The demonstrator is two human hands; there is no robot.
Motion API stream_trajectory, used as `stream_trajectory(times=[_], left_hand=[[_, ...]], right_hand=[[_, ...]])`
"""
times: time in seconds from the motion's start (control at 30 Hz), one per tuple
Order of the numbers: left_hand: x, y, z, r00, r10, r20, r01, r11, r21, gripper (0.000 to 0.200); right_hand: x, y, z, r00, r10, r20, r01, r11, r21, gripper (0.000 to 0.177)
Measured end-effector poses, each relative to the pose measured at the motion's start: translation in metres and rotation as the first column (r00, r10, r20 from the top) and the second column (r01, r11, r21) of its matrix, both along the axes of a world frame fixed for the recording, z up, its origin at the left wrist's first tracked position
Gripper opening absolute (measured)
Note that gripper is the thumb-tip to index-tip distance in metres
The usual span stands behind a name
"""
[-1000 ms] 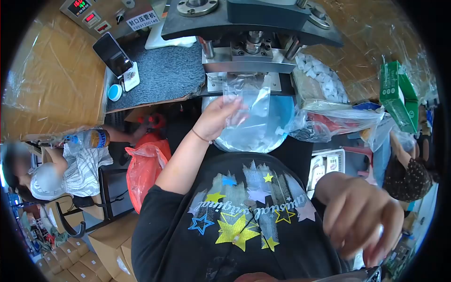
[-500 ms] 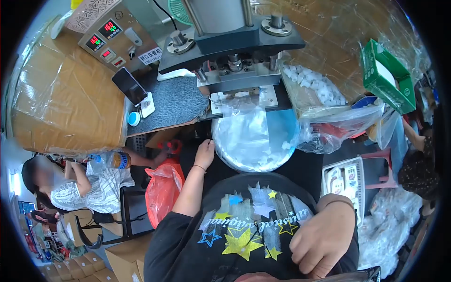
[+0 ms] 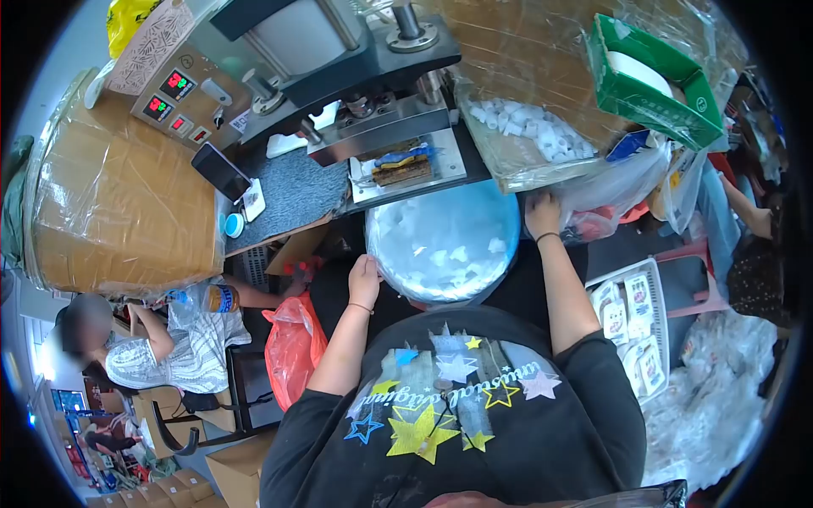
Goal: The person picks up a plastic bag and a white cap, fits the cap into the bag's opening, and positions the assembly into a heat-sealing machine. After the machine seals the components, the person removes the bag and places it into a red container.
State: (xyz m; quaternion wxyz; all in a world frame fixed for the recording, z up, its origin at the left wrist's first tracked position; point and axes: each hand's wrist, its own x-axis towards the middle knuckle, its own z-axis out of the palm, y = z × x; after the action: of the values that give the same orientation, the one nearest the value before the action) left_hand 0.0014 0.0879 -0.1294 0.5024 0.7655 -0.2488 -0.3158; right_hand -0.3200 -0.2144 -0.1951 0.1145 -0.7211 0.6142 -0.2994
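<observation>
A round silvery-blue basin (image 3: 440,279) sits at my lap, below the press, with white scraps inside. My left hand (image 3: 364,281) is closed at its left rim, fingers curled against the edge. On the far right side of the basin, my right hand (image 3: 542,215) reaches in beside a clear plastic bag (image 3: 622,182); its fingers are curled, and what they hold, if anything, is hidden. Above the basin, the press (image 3: 373,127) has its upper bar raised over a metal plate (image 3: 449,161) carrying a brown, worn block (image 3: 402,169).
A control box (image 3: 182,102) with red digits stands left of the press, near a phone (image 3: 220,169). Small white pieces (image 3: 533,127) lie at the right, by a green box (image 3: 660,85). A white basket (image 3: 627,330) holds packets. Another person (image 3: 169,347) sits at left, near a red bag (image 3: 292,347).
My right hand has moved from in front of my chest to the basin's right side. The clear plastic sheet over the basin is gone from there. The view has shifted and turned.
</observation>
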Motion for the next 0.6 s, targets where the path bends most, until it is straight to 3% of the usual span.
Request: stream_trajectory(times=[0.03, 0.1, 0.13, 0.2, 0.23, 0.33, 0.43, 0.47, 0.53, 0.57, 0.6], left_hand=[[-0.001, 0.0, 0.001, 0.979, -0.075, 0.187, 0.081, 0.997, -0.021, 0.028], [-0.007, -0.003, 0.003, 0.823, -0.198, 0.533, 0.246, 0.969, -0.02, 0.025], [-0.015, -0.008, 0.004, 0.838, -0.241, 0.49, 0.319, 0.944, -0.081, 0.021], [-0.04, -0.026, 0.01, 0.798, -0.301, 0.522, 0.463, 0.861, -0.212, 0.021], [-0.053, -0.036, 0.019, 0.774, -0.35, 0.528, 0.539, 0.801, -0.26, 0.018], [-0.081, -0.051, 0.042, 0.683, -0.608, 0.404, 0.729, 0.602, -0.327, 0.025], [-0.097, -0.043, 0.058, 0.538, -0.839, -0.074, 0.71, 0.499, -0.498, 0.033], [-0.101, -0.038, 0.06, 0.474, -0.866, -0.157, 0.688, 0.476, -0.548, 0.034], [-0.101, -0.03, 0.064, 0.318, -0.899, -0.3, 0.633, 0.437, -0.639, 0.036], [-0.1, -0.027, 0.066, 0.341, -0.883, -0.322, 0.615, 0.469, -0.635, 0.034], [-0.097, -0.025, 0.067, 0.363, -0.866, -0.343, 0.596, 0.499, -0.629, 0.032]], right_hand=[[-0.001, -0.004, -0.006, 0.997, 0.057, 0.042, -0.064, 0.984, 0.165, 0.053], [0.001, -0.008, -0.012, 0.978, 0.145, 0.148, -0.198, 0.861, 0.468, 0.066], [0.008, -0.007, -0.004, 0.929, 0.074, 0.362, -0.307, 0.701, 0.644, 0.076], [0.027, 0.007, 0.013, 0.643, -0.342, 0.685, -0.494, 0.498, 0.713, 0.072], [0.03, 0.012, 0.015, 0.425, -0.549, 0.719, -0.609, 0.414, 0.676, 0.07], [0.013, 0.022, 0.01, 0.226, -0.701, 0.677, -0.794, 0.27, 0.544, 0.056], [0.004, 0.021, -0.02, 0.375, -0.628, 0.682, -0.8, 0.152, 0.58, 0.045], [-0.001, 0.017, -0.03, 0.38, -0.646, 0.662, -0.81, 0.114, 0.576, 0.039], [-0.004, 0.013, -0.042, 0.402, -0.489, 0.774, -0.751, 0.307, 0.584, 0.036], [-0.005, 0.011, -0.048, 0.418, -0.403, 0.814, -0.719, 0.401, 0.567, 0.035], [-0.007, 0.007, -0.046, 0.575, -0.316, 0.755, -0.515, 0.577, 0.634, 0.033]])
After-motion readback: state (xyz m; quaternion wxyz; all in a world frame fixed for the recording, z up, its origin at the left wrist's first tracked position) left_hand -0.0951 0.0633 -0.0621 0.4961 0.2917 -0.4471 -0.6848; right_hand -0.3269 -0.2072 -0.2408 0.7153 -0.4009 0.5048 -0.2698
